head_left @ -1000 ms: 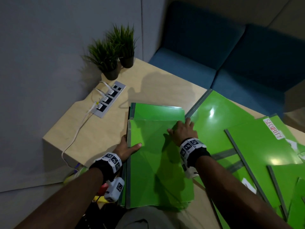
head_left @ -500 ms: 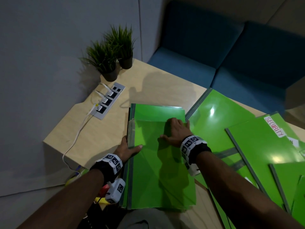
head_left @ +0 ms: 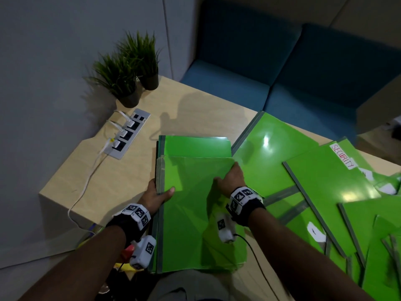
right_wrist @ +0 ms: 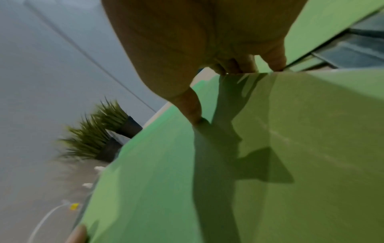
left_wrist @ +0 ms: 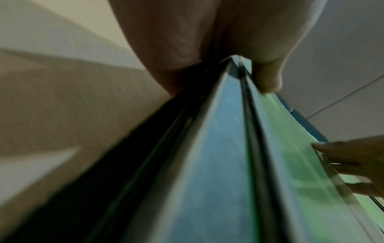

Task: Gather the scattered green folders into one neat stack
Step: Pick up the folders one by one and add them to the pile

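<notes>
Right hand (head_left: 230, 181) rightward on one folder (head_left: 191, 216)

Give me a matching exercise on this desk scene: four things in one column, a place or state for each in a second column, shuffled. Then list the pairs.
Things:
1. grey metal power strip
2. green plastic folder with the white SECURITY label
3. two dark-potted grass plants
4. top green plastic folder of the stack

Places or states:
A. gripped by the left hand and the right hand
B. at the far corner of the wooden table
C. has white plugs in it
D. lying loose at the right

Pairs: 1-C, 2-D, 3-B, 4-A
</notes>
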Motion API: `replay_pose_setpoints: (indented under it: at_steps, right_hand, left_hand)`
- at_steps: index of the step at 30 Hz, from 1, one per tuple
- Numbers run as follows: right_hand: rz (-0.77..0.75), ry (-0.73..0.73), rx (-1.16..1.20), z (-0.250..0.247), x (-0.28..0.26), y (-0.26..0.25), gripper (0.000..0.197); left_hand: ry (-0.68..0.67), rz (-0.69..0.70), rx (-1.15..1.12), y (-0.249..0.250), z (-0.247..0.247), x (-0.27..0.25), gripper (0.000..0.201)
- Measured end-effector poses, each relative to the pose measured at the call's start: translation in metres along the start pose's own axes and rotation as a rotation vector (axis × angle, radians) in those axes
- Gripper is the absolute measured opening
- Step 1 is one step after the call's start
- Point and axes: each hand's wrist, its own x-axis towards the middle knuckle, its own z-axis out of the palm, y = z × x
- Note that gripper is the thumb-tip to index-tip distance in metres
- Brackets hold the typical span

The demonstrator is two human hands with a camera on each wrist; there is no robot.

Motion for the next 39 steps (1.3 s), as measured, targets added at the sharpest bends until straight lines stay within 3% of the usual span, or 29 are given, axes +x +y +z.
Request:
replay_pose_setpoints:
  at_steps: [3,5,6,8,11,13,15,18,23,25,27,29,32,34,36,39]
  right_hand:
    - [-0.012,-0.103,-0.031,0.003,-0.008,-0.001,0.093]
    - [-0.003,-0.135,-0.067,0.003,-0.014,-0.004,0.091]
    - [-0.009,-0.139,-0.066,0.001,-0.014,-0.004,0.086]
    - [-0.052,-0.119,-0.026,-0.013,-0.008,0.003,0.067]
    - [-0.056,0.095,0.072,-0.054,0.006,0.036,0.05]
    - [0.01,0.313,-0.043,-0.083,0.009,0.077,0.051]
    - [0.158,0.394,-0.2,-0.103,0.005,0.125,0.051]
    - [0.273,0.302,-0.251,-0.109,-0.008,0.167,0.054]
    - [0.038,0.139,-0.447,-0.081,-0.038,0.146,0.055]
    - [-0.069,0.048,-0.372,-0.075,-0.044,0.135,0.056]
    - [-0.109,0.048,-0.142,-0.088,-0.045,0.135,0.054]
    - [-0.04,0.209,0.015,-0.118,-0.041,0.157,0.051]
    - [0.224,0.374,-0.118,-0.164,-0.044,0.225,0.055]
    - [0.36,0.294,-0.204,-0.174,-0.05,0.267,0.064]
    - [0.349,0.218,-0.243,-0.168,-0.054,0.282,0.071]
    - [0.29,0.155,-0.356,-0.154,-0.058,0.265,0.072]
  left_hand:
    - [0.023,0.006,0.003,0.003,0.001,0.0,0.085]
    - [0.035,0.003,0.014,0.0,0.001,0.002,0.103]
    - [0.03,-0.007,0.013,0.0,0.001,0.002,0.11]
    - [0.042,0.003,0.012,0.0,0.002,0.003,0.102]
    - [0.048,-0.008,0.068,-0.003,0.003,0.006,0.088]
    - [0.042,-0.005,0.103,-0.003,0.003,0.007,0.093]
    - [0.047,-0.009,0.114,-0.004,0.001,0.009,0.097]
    - [0.048,-0.027,0.105,-0.006,0.0,0.011,0.105]
    - [0.06,-0.017,0.083,-0.01,0.003,0.016,0.087]
    - [0.076,-0.015,0.072,-0.01,0.003,0.018,0.08]
    - [0.081,-0.027,0.069,-0.01,0.004,0.019,0.078]
    - [0.089,-0.027,0.079,-0.009,0.004,0.018,0.074]
    - [0.111,-0.029,0.094,-0.007,0.006,0.019,0.067]
    - [0.123,-0.028,0.101,-0.005,0.007,0.017,0.065]
    - [0.133,-0.043,0.114,-0.004,0.007,0.017,0.065]
    - [0.127,-0.045,0.121,0.0,0.006,0.015,0.074]
